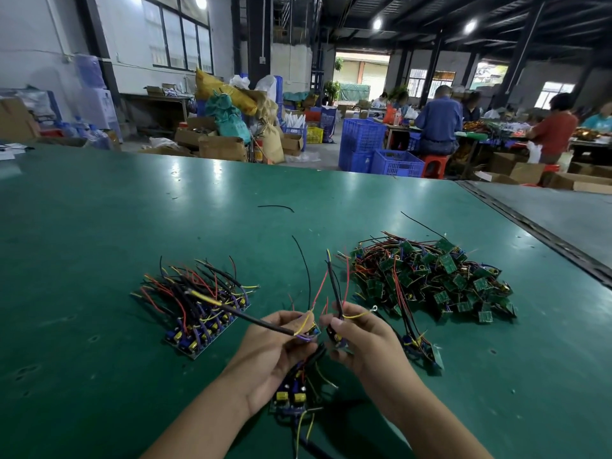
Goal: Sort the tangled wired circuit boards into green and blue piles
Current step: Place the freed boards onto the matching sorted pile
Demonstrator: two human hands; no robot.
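Green bench [99, 226], busy workshop behind: two wired boards in hand.
Left grip [275, 346] pinches a blue board [313, 331], right grip [361, 339] clasps a second board [337, 341]; light, stiff cards on floppy, snag-prone wires, so best held by the board edges. Blue pile [202, 326] lies left, green pile [430, 279] right.

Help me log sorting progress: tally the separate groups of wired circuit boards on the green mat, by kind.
Blue-board pile: 1
Green-board heap: 1
Small unsorted clumps: 2
Total: 4 groups
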